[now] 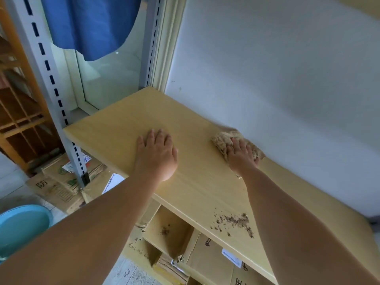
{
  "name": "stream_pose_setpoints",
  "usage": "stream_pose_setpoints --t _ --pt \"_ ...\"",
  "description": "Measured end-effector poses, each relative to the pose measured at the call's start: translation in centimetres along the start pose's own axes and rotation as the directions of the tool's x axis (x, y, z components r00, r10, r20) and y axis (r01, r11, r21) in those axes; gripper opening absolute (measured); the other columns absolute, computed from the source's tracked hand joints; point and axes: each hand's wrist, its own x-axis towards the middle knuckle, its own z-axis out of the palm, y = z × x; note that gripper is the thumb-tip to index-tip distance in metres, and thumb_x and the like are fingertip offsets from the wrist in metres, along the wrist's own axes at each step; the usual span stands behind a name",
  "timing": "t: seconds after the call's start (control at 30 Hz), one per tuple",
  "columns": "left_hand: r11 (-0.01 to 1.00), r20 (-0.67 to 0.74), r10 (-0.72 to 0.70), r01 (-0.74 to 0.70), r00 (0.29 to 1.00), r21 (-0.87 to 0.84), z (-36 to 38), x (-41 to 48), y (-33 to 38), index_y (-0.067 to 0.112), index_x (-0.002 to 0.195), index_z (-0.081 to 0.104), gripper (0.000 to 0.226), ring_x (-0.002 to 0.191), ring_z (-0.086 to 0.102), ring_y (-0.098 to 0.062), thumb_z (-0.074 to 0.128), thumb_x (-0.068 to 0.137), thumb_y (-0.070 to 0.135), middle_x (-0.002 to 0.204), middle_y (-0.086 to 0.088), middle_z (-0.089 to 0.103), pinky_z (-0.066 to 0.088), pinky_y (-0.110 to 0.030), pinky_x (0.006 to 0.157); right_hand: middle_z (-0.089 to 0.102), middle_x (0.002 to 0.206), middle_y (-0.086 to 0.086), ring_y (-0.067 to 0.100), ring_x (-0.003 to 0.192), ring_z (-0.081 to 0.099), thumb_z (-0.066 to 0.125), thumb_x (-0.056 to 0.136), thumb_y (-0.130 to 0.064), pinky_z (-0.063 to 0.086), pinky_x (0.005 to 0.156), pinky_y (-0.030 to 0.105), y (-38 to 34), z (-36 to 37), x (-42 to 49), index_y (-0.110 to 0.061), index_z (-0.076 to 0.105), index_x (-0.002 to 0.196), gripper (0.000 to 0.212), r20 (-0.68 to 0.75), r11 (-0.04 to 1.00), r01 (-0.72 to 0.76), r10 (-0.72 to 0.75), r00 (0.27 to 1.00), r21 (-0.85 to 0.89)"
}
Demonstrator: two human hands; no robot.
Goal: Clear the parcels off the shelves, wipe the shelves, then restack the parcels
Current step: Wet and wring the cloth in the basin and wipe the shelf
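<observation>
1. The top shelf [127, 128] is bare of parcels, and the person is in the wiping step of the task
2. The right hand [241, 155] presses a beige rag [223, 140] on the shelf, close to the white wall [277, 79]; its fingers lie over the cloth and curl a little at the far edge, so they seem to hold it
3. The left hand [157, 151] rests flat on the shelf, its fingers straight and a little spread, holding nothing; it probably gives support
4. A patch of brown crumbs [234, 222] lies near the front edge of the shelf, just beside the right forearm
5. Risk: if the rag sweeps the crumbs toward the front edge, they can fall on the lower shelf [164, 225] and on the parcels below; some dirt [164, 231] already lies on that lower shelf
6. Risk: the forearm can drag through the crumbs and spread them on the part that is clean
7. Risk: the person leans on the board with the left hand, and too much weight could tip or shift it, though how it is fixed cannot be seen
8. Count: two hands, one rag, one patch of crumbs on the top shelf
9. Count: at least two cardboard parcels [209, 258] under the shelf at the right, and several parcels on the floor [55, 184] at the left; their exact number cannot be told
10. Also one blue basin [22, 225] on the floor, one blue cloth [92, 25] hanging above, and two grey slotted posts [44, 64]
</observation>
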Motion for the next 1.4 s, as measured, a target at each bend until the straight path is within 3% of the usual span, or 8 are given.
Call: stream_pose_setpoints --t 0.27,0.57,0.63,0.8,1.0,1.2,1.4 --pt "1.000 0.023 0.029 -0.029 0.999 0.008 -0.1 -0.2 -0.4 0.016 0.150 0.016 0.055 0.146 0.006 -0.028 0.019 0.100 0.038 0.159 -0.006 0.010 0.008 -0.048 0.115 -0.009 0.159 -0.007 0.017 0.146 -0.006 0.012 0.101 -0.044 -0.003 0.116 0.050 8.2 -1.0 -2.7 -0.034 -0.002 0.150 0.052 -0.035 0.964 -0.267 0.267 0.963 0.011" --pt "0.998 0.032 0.066 -0.065 0.997 -0.024 -0.4 -0.2 -0.5 0.014 0.150 0.017 0.054 0.145 0.005 -0.030 0.020 0.100 0.036 0.158 -0.009 0.009 0.008 -0.050 0.115 -0.005 0.160 0.002 0.025 0.146 -0.002 0.012 0.101 -0.041 0.004 0.116 0.053 6.4 -1.1 -4.2 -0.027 0.001 0.151 0.053 -0.043 0.902 -0.430 0.431 0.901 0.019" --pt "0.997 0.043 0.067 -0.066 0.997 -0.028 -0.3 -0.2 -0.5 0.013 0.150 0.015 0.055 0.145 0.003 -0.031 0.020 0.100 0.035 0.159 -0.009 0.008 0.006 -0.051 0.115 -0.006 0.160 0.002 0.026 0.146 -0.003 0.012 0.102 -0.042 0.005 0.116 0.055 4.1 -0.7 -4.9 -0.028 0.000 0.151 0.053 -0.042 0.915 -0.403 0.403 0.914 -0.003" --pt "0.997 0.023 0.068 -0.067 0.997 -0.031 -0.1 -0.1 -0.7 0.013 0.150 0.018 0.054 0.145 0.004 -0.030 0.021 0.100 0.033 0.158 -0.009 0.010 0.007 -0.050 0.115 -0.011 0.159 -0.006 0.019 0.146 -0.011 0.014 0.101 -0.044 -0.009 0.113 0.054 -5.2 1.9 -6.3 -0.034 -0.001 0.150 0.053 -0.011 0.987 -0.158 0.158 0.987 0.000" --pt "0.997 0.051 0.070 -0.069 0.996 -0.019 -0.2 -0.1 -0.5 0.015 0.150 0.018 0.054 0.145 0.003 -0.031 0.020 0.100 0.035 0.159 -0.008 0.009 0.007 -0.051 0.114 -0.012 0.159 -0.006 0.016 0.145 -0.014 0.013 0.101 -0.043 -0.010 0.115 0.047 -5.6 2.2 -6.6 -0.030 -0.001 0.151 0.053 -0.014 0.987 -0.149 0.150 0.989 0.058" --pt "0.993 0.160 0.111 -0.116 0.981 0.023 -0.9 0.2 0.7 0.017 0.151 0.012 0.062 0.145 -0.002 -0.033 0.013 0.098 0.050 0.159 -0.010 0.003 0.004 -0.053 0.113 -0.012 0.158 -0.006 0.016 0.145 -0.013 0.013 0.102 -0.043 -0.010 0.114 0.047 -2.8 2.1 -7.3 -0.030 -0.003 0.151 0.053 -0.047 0.974 -0.216 0.220 0.974 0.071" --pt "0.983 0.145 0.184 -0.181 0.972 -0.028 -0.1 -0.1 2.0 0.010 0.150 0.013 0.060 0.146 -0.002 -0.028 0.019 0.100 0.043 0.159 -0.008 0.004 0.003 -0.049 0.115 -0.010 0.159 -0.004 0.018 0.146 -0.010 0.017 0.102 -0.038 -0.007 0.115 0.048 7.5 1.0 -10.0 -0.029 -0.002 0.151 0.053 -0.080 0.879 -0.471 0.476 0.876 0.078"
